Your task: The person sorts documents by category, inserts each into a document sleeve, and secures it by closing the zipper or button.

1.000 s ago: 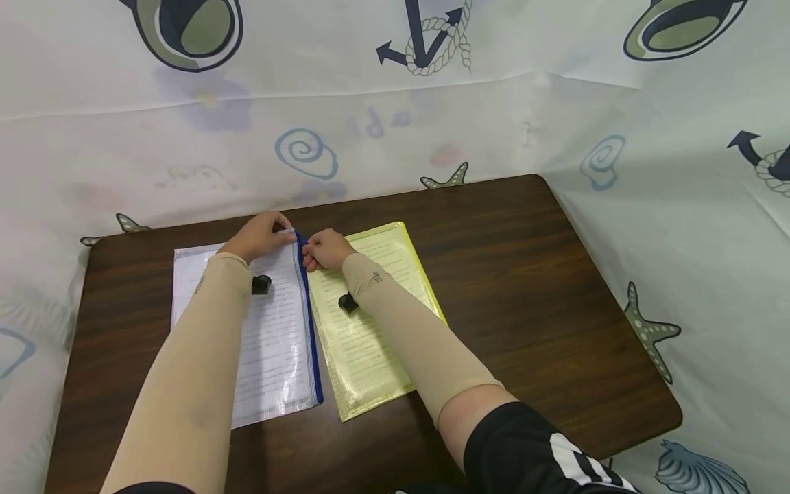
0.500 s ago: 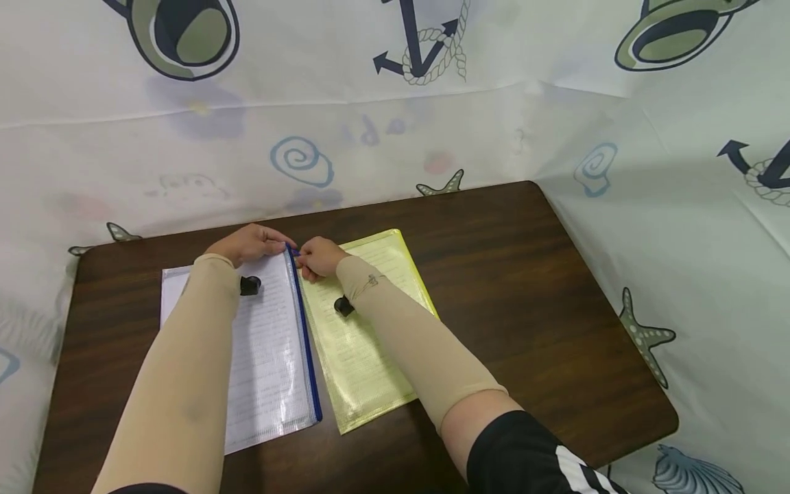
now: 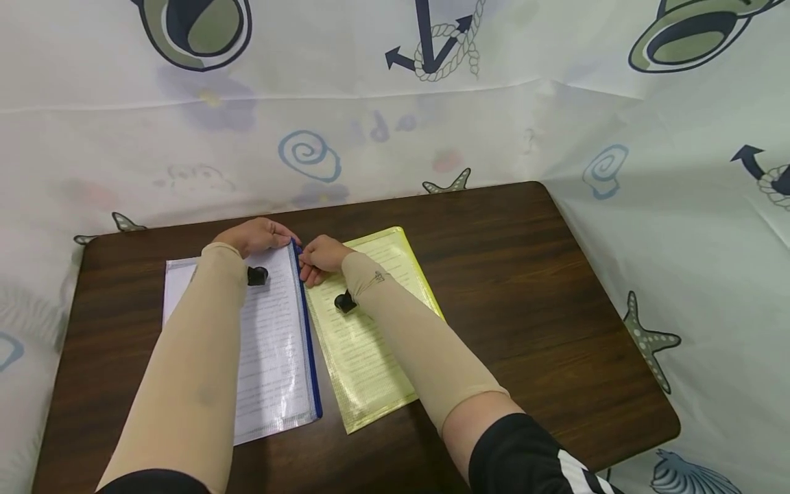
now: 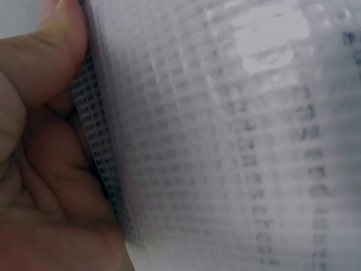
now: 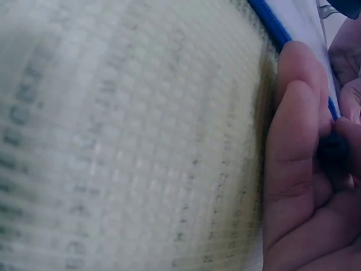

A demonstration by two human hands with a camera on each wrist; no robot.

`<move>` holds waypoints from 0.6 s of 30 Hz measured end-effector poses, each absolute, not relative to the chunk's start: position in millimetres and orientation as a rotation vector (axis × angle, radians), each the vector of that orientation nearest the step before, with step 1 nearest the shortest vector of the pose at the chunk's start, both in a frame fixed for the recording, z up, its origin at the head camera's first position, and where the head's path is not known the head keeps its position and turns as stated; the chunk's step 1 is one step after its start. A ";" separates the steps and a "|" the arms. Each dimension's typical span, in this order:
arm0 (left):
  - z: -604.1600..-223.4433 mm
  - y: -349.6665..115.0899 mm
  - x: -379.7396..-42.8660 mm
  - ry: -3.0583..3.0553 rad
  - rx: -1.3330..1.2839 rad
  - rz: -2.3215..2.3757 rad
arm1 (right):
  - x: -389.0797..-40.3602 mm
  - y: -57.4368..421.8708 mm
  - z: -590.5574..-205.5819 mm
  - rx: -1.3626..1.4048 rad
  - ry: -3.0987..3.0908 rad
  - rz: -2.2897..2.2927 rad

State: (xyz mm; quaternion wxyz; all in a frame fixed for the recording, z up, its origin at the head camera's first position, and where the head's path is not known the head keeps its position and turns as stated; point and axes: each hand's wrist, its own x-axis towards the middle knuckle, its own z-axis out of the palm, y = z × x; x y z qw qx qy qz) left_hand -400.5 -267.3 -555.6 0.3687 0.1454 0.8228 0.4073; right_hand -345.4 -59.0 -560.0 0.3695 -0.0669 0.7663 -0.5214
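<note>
A clear mesh zip pouch (image 3: 274,343) with a blue zipper edge and printed paper inside lies at the left of the table. My left hand (image 3: 256,235) grips its far right corner, thumb on top and fingers beneath, as the left wrist view shows. Beside that corner, my right hand (image 3: 321,257) pinches the small dark blue zipper pull (image 5: 333,148) between thumb and curled finger. Under the right wrist lies a yellow mesh zip pouch (image 3: 352,363), also with printed paper inside. Most of the zipper pull is hidden by the fingers.
Both pouches lie on a dark wooden table (image 3: 524,309) with rounded corners. A white sheet (image 3: 382,110) printed with sea motifs hangs behind and to the right. Small black cameras are strapped to both wrists.
The blue-edged pouch has slid slightly toward me, its corner still in the left hand. The right hand stays by the zipper's far end. The head view has shifted a little.
</note>
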 end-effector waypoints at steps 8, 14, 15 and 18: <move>-557.0 -267.1 -397.7 2.140 0.344 1.086 | -345.8 -59.3 -559.3 -0.157 1.943 -1.347; -554.9 -263.9 -397.1 2.157 0.378 1.070 | -343.2 -54.8 -550.3 -0.176 1.942 -1.217; -554.8 -263.1 -397.0 2.161 0.377 1.064 | -342.8 -53.8 -549.4 -0.168 1.932 -1.200; -554.6 -261.9 -396.6 2.179 0.386 1.031 | -341.4 -52.2 -548.5 -0.143 1.891 -1.200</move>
